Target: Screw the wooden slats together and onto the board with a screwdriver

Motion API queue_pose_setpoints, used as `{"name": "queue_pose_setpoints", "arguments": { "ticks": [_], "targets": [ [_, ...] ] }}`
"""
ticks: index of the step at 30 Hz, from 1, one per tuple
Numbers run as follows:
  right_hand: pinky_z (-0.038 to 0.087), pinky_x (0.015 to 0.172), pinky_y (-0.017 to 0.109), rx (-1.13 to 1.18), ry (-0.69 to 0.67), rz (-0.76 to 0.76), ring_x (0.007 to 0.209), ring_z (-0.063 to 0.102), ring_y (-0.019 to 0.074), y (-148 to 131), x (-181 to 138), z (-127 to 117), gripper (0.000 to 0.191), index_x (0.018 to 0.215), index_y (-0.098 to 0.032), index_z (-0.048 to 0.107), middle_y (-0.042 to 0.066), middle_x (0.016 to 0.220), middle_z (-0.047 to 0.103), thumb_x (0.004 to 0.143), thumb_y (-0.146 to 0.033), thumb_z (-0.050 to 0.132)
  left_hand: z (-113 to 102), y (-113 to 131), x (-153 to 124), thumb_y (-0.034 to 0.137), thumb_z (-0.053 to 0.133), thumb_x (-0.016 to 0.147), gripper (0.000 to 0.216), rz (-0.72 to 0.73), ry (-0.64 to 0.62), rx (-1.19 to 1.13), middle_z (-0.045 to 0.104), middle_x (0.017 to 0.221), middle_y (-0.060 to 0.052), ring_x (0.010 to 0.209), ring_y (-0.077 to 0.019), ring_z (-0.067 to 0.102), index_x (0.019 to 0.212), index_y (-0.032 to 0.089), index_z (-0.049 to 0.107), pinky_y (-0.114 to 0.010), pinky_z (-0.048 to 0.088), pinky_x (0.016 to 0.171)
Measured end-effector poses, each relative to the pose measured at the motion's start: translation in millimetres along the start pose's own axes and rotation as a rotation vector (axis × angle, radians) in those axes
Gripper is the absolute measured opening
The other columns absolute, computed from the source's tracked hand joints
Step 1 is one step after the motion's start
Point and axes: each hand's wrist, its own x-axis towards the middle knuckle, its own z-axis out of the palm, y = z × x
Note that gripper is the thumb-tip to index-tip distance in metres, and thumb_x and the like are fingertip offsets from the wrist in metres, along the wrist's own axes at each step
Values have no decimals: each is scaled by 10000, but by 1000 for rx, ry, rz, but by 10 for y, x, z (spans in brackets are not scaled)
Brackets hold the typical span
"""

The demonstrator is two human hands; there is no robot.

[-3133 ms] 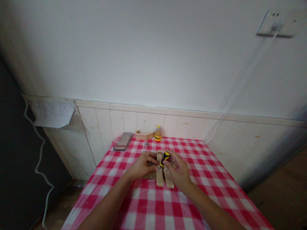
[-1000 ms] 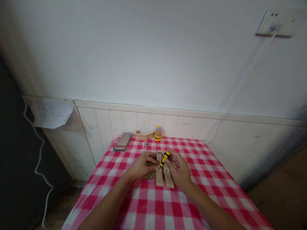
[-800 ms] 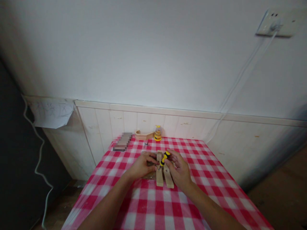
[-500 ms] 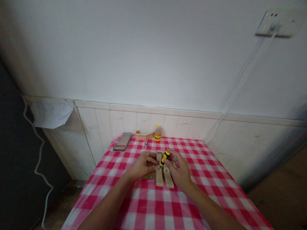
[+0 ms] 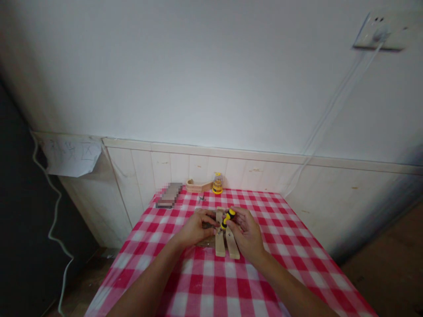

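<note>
Head view: I see the yellow-and-black screwdriver (image 5: 228, 217) held above the near-middle of the table, tilted, its upper end leaning right and far, its lower end at the left wooden strip (image 5: 220, 246). The right hand (image 5: 247, 234) is closed around it, thumb and fingers gripping the handle. The left hand (image 5: 197, 228) is half-curled, fingertips at the strip's left side; I cannot tell whether it pinches anything. Just right lies the right wooden strip (image 5: 233, 248), slightly slanted, with a hole. Under the left hand I note a brownish item (image 5: 207, 243), mostly hidden. Farther off: a small dark item (image 5: 202, 199), and along the far edge, left to right, a pixelated flat object (image 5: 169, 196), a curved wooden piece (image 5: 195, 188) and a yellow-based container (image 5: 217, 185). All rest on a red-and-white checked cloth (image 5: 211, 286).
</note>
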Motion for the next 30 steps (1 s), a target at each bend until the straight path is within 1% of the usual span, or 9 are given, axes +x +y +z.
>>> {"name": "queue_pose_setpoints", "arguments": {
  "ticks": [6, 12, 18, 20, 24, 28, 30],
  "targets": [
    [619, 857, 387, -41, 44, -3, 937, 759, 230, 1, 13, 1, 283, 1134, -236, 644, 79, 1023, 771, 878, -324, 727, -3, 16, -4, 250, 840, 723, 162, -10, 8, 2, 774, 1120, -102, 1083, -276, 674, 882, 217, 843, -386, 488, 987],
    [626, 786, 365, -37, 47, -8, 879, 760, 223, -23, 25, 7, 276, 1111, -247, 633, 63, 962, 775, 865, -319, 735, -4, 31, -10, 274, 843, 724, 162, -33, 16, 6, 767, 1138, -101, 1082, -276, 672, 877, 224, 842, -393, 493, 988],
    [626, 784, 366, -34, 72, -1, 867, 754, 222, 10, 34, 19, 296, 1109, -247, 628, 60, 953, 765, 853, -332, 749, -11, 37, -10, 295, 845, 720, 165, -39, 10, 6, 766, 1126, -93, 1076, -267, 669, 873, 235, 843, -383, 502, 980],
    [621, 803, 361, -42, 80, -3, 885, 749, 219, 36, 30, 17, 302, 1123, -250, 632, 58, 976, 756, 853, -323, 746, -13, 26, -13, 297, 844, 723, 169, -42, 14, 7, 761, 1133, -97, 1085, -267, 664, 880, 235, 843, -384, 498, 987],
    [611, 871, 399, -72, 64, 4, 970, 737, 239, 97, 12, 3, 353, 1223, -253, 636, 84, 1070, 745, 886, -329, 710, -6, -18, -15, 315, 847, 727, 190, -40, 15, 4, 746, 1144, -113, 1101, -275, 658, 895, 227, 844, -395, 491, 996],
    [622, 852, 403, -97, 35, -8, 952, 745, 247, 122, -5, -12, 337, 1219, -249, 663, 92, 1057, 754, 902, -356, 702, 5, -58, -10, 357, 842, 738, 208, -27, 11, -3, 739, 1152, -123, 1080, -275, 665, 892, 218, 844, -397, 497, 985],
    [622, 871, 399, -90, 18, -19, 965, 750, 243, 109, -14, -18, 349, 1245, -253, 652, 90, 1079, 756, 913, -351, 693, 5, -69, -6, 366, 847, 730, 213, -26, 13, 2, 741, 1153, -121, 1083, -276, 662, 887, 223, 845, -401, 492, 993]
  ]
}}
